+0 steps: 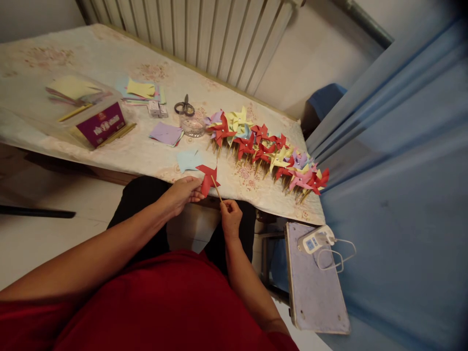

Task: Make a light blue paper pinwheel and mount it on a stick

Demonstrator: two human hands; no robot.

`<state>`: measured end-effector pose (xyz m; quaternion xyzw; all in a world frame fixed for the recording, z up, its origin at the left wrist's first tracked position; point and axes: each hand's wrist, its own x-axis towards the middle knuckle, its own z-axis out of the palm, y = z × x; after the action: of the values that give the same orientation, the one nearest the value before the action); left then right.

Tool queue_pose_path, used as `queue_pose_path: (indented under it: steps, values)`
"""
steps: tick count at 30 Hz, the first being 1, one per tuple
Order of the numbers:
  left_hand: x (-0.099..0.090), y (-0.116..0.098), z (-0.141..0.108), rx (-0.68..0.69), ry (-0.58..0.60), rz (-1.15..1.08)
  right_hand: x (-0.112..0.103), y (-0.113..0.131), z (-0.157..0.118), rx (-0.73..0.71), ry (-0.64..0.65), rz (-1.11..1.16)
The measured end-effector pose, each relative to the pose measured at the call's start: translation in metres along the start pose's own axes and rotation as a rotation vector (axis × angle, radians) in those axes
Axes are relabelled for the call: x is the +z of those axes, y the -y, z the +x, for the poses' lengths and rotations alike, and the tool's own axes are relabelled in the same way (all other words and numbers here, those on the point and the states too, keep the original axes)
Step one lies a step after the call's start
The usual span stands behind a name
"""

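A red paper pinwheel [208, 181] is held over the table's front edge, above my lap. My left hand [187, 192] pinches its left side. The fingers of my right hand [231, 213] are closed on the lower end of a thin wooden stick [217, 189], whose upper end meets the pinwheel. Just behind my left hand lies light blue paper [189, 160]. Lilac paper squares [166, 133] lie farther back, near a clear glass dish [193, 127] and black scissors [185, 106].
Several finished pinwheels [261, 151] on sticks stand at the table's right. A clear plastic box [69, 109] with a purple label, small boxes [157, 109] and a colored paper stack [141, 89] are at the left. A power strip [316, 239] lies on a stool [320, 292].
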<state>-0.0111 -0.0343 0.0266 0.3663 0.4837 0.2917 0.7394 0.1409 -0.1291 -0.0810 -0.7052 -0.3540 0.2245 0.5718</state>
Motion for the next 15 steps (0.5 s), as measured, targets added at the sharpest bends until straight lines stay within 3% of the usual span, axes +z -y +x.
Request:
queue_pose_path:
  steps: [15]
  values:
    - [-0.01,0.016,0.024,0.091,-0.137,0.076,-0.001,0.002,0.002,0.177,0.125,0.207]
